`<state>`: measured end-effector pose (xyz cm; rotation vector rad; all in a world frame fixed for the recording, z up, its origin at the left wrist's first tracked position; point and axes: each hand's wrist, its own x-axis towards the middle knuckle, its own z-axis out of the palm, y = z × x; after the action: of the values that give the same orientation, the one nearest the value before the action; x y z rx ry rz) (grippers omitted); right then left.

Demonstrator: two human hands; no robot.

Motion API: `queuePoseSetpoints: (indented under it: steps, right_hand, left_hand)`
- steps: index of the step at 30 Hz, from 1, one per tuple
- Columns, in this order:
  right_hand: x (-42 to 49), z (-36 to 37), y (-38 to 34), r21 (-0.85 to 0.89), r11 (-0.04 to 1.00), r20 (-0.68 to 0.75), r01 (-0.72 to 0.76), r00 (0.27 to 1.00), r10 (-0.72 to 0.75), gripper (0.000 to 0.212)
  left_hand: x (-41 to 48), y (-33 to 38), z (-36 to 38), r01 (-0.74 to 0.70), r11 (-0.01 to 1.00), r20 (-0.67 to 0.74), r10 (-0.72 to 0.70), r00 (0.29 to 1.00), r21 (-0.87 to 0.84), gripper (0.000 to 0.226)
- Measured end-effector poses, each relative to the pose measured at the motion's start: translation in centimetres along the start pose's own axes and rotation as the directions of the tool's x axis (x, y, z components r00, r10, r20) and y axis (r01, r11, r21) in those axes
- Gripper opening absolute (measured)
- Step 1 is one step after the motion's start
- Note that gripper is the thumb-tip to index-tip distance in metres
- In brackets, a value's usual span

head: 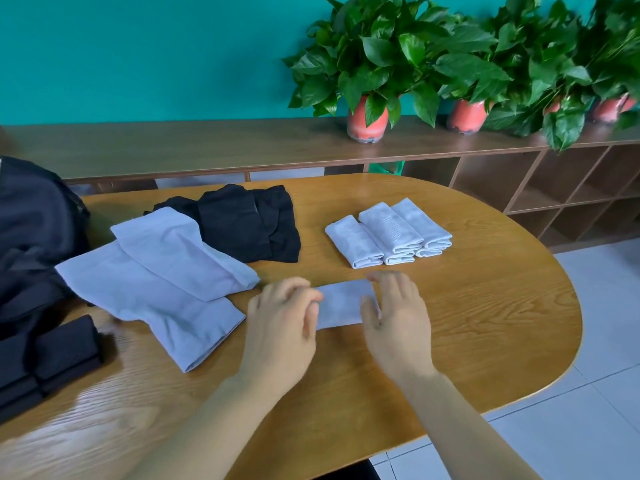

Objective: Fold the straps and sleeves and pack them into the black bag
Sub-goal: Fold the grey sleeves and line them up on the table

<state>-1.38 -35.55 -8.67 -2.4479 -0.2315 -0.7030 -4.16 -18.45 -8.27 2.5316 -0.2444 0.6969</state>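
A small white folded sleeve (341,303) lies on the wooden table (485,306) between my hands. My left hand (282,323) pinches its left end with thumb and fingers. My right hand (398,320) rests on its right end, fingers spread and nearly straight. Three folded white sleeves (388,233) sit in a row behind. Two unfolded white sleeves (162,275) lie overlapped to the left, with a pile of black sleeves (249,226) behind them. The black bag (31,230) stands at the far left. Folded black pieces (52,355) lie in front of it.
A long wooden shelf unit (207,147) runs behind the table, carrying several potted green plants in red pots (367,123). Open cubbyholes (554,188) lie at the right. White floor tiles (588,393) show past the table's rounded right edge.
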Motion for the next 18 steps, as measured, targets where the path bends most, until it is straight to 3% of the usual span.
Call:
queuePoseSetpoints:
  steps: [1,3,5,6,9,13,15,18]
  right_hand:
    - [-0.3,0.3,-0.2,-0.051,0.989,0.083,0.141,0.987,-0.137,0.037]
    - [-0.7,0.6,-0.6,-0.085,0.955,0.374,0.285,0.897,-0.234,0.058]
    - [-1.0,0.6,-0.1,-0.146,0.949,0.556,0.280,0.816,-0.156,0.076]
    - [-1.1,0.6,0.4,-0.179,0.949,0.588,0.261,0.801,-0.110,0.081]
    - [-1.1,0.3,1.1,-0.219,0.958,0.601,0.182,0.799,-0.014,0.078]
    - [-1.5,-0.3,0.7,-0.229,0.969,0.602,0.095,0.796,0.064,0.065]
    - [-1.5,-0.9,0.3,-0.223,0.973,0.598,0.059,0.797,0.089,0.058]
    - [-1.0,-2.2,0.0,-0.217,0.975,0.563,0.046,0.822,0.087,0.052]
  left_hand:
    - [-0.3,0.7,0.2,-0.027,1.000,0.085,0.027,0.996,0.005,0.026]
    - [-0.6,1.7,0.4,-0.019,0.997,0.309,-0.004,0.951,0.074,0.044]
    - [-0.8,1.4,0.8,-0.034,0.976,0.485,-0.075,0.871,0.213,0.054]
    - [-0.9,1.1,0.9,-0.058,0.965,0.506,-0.084,0.859,0.257,0.059]
    - [-0.9,0.1,1.3,-0.092,0.959,0.516,-0.062,0.855,0.268,0.082]
    - [-0.8,-0.1,1.3,0.004,0.983,0.477,-0.093,0.874,0.184,0.086]
    - [-0.4,-0.3,1.1,0.105,0.988,0.397,-0.142,0.907,0.112,0.075]
    - [0.6,-0.8,0.8,0.236,0.970,0.298,-0.241,0.924,0.053,0.040]
